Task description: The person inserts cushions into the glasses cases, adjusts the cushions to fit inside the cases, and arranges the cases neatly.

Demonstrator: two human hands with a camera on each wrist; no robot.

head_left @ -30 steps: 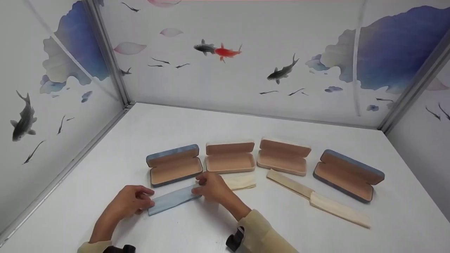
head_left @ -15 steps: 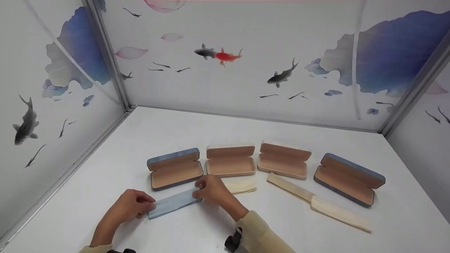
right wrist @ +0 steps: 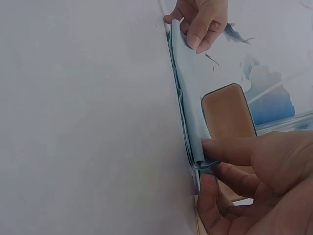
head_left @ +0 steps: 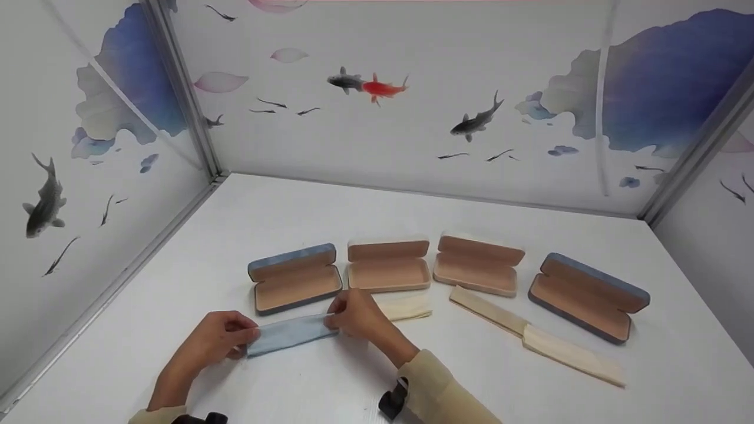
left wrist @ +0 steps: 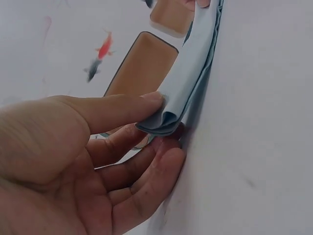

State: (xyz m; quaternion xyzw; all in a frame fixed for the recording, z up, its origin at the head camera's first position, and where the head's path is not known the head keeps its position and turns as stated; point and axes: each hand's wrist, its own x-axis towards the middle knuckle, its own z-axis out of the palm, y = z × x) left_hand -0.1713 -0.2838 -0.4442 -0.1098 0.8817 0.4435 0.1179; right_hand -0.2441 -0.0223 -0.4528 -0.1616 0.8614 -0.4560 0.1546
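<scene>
A folded light-blue cloth (head_left: pixel 291 334) stretches as a long strip between both hands, in front of the leftmost glasses case (head_left: pixel 297 288). My left hand (head_left: pixel 219 337) pinches its left end; in the left wrist view the thumb lies on top of the cloth (left wrist: pixel 190 63) and fingers are beneath the layered end. My right hand (head_left: pixel 356 315) pinches the other end, and the right wrist view shows its thumb over the folded edge of the cloth (right wrist: pixel 188 88). A cream folded cloth (head_left: pixel 406 307) lies partly behind the right hand.
Three more glasses cases stand with lids up: two pale ones (head_left: pixel 389 275) (head_left: pixel 476 278) in the middle and a blue one (head_left: pixel 580 306) at right. A beige folded cloth (head_left: pixel 489 309) and a cream one (head_left: pixel 571 353) lie end to end. Printed walls enclose the white table (head_left: pixel 330 388).
The blue cloth's left end has risen slightly with my left hand, and the strip looks flatter and tauter. The right hand holds nearly the same place. The head view shifts a little.
</scene>
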